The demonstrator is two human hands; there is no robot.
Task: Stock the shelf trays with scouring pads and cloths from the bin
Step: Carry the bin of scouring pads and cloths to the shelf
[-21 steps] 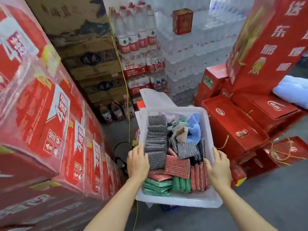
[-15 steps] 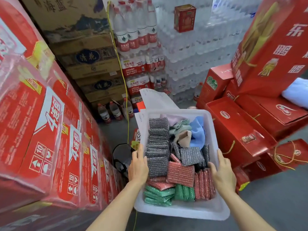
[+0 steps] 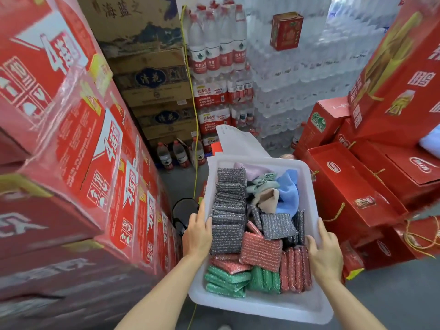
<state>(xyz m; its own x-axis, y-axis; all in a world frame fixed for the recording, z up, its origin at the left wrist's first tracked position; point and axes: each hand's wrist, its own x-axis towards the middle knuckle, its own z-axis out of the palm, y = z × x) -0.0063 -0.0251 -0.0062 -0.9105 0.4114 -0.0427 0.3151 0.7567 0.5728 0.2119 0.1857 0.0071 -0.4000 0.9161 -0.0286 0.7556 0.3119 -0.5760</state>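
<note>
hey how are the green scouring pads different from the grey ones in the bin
Colour: the green scouring pads are bright green, the grey scouring pads are dark silvery grey.
Place: the green ones sit at the bin's near end; the grey ones run in a row along its left side toward the far end.
Number: more grey pads show than green.
Both are flat, glittery, rectangular pads.

The brown carton at the top of the back stack reads "海蓝之". The cartons below it carry a dark oval label reading "清花". The water bottle packs show "农夫山泉" on red labels. The red shrink-wrapped cases on the left bear a large "4" and "10" in handling marks.
</note>
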